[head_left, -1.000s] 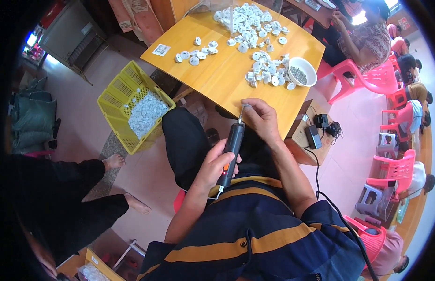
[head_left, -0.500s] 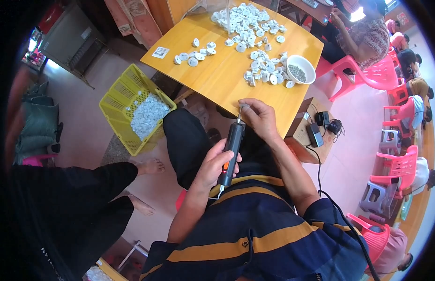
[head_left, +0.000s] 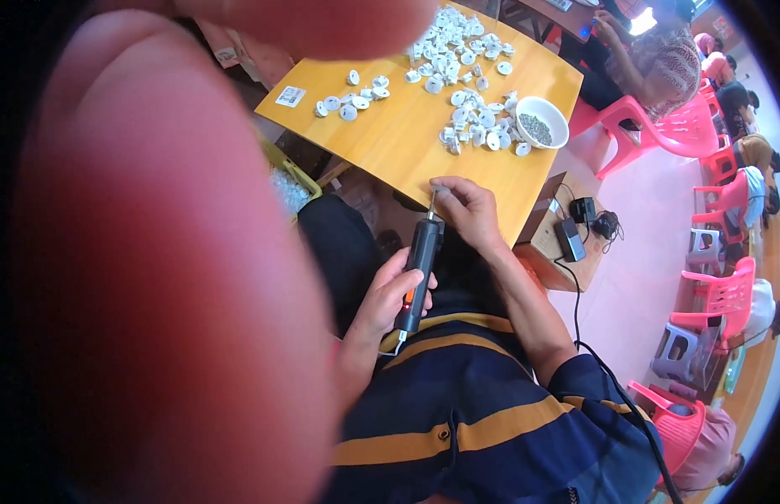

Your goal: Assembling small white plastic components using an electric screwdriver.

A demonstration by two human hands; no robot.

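Presently, item one: a black handheld driver (head_left: 421,252), seen before your torso, its long axis running away from you toward the surface (head_left: 381,139), the upper end leaning slightly to your right. Your left hand (head_left: 388,298), wrapped round the lower body of the tool, thumb laid along it by an orange switch. Item two: the driver's slim metal bit (head_left: 431,206), its far end at the fingertips of your right hand (head_left: 469,210). That hand bent inward, thumb and finger pinching a small pale piece (head_left: 442,191) at the bit's end; its exact shape, and whether bit and piece touch, you cannot tell from here. Governing relation: piece and bit roughly in line, the piece beyond the tool's body as seen from you, right hand nearest the tip, left hand nearest the tail. Item three: a cluster of white round parts (head_left: 478,126), loose on the surface beyond both hands, the right hand nearer. Item four: a white bowl (head_left: 561,136) of small grey pieces (head_left: 536,128), just right of that cluster. Item five: large blurred fingers (head_left: 188,252) close to the lens, covering the left side, owner not determinable
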